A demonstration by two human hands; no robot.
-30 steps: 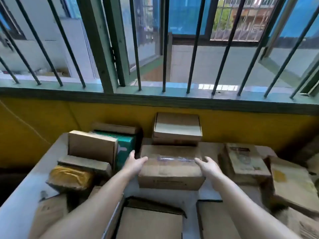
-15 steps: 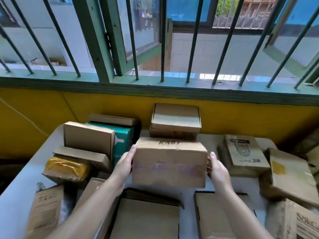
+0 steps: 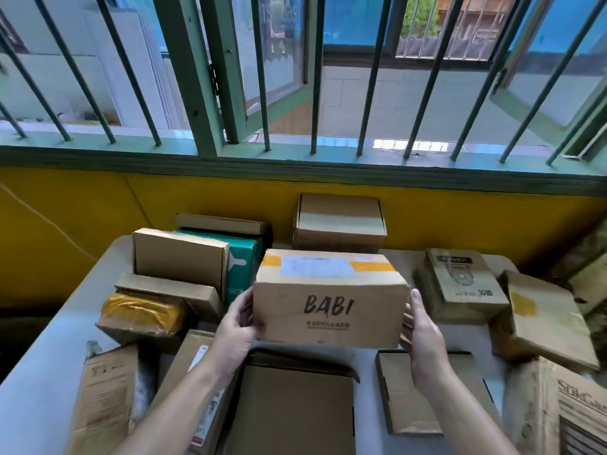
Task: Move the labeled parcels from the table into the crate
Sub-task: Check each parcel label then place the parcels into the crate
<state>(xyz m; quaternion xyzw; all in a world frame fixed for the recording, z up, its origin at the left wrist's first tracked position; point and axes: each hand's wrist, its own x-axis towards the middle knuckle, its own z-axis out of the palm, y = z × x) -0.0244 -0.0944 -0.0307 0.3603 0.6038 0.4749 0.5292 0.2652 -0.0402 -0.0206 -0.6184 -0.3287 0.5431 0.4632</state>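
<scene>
Both hands hold one brown box between them. Left hand [image 3: 236, 326] presses flat on the left end of the BABI box [image 3: 328, 307], with the thumb on the front. Right hand [image 3: 422, 333] presses on the right end, fingers pointing up. The box is up off the table [image 3: 49, 362], in the middle, in front of the person. Its front says BABI in black letters. A white label [image 3: 317, 266] and some yellow tape sit on its top.

Lots of other parcels lie on the table around it. A parcel wrapped in yellow tape [image 3: 141, 311] is on the left. A green box [image 3: 243, 257] stands behind it, between plain brown boxes. One brown box [image 3: 340, 218] sits at the back by the yellow wall [image 3: 82, 205]. A box with a black print [image 3: 460, 280] lies on the right. Flat brown boxes lie just under the hands, near the person.

Behind the table is a window with green bars [image 3: 312, 77].

I cannot see a crate from here; it may be out of the picture.
</scene>
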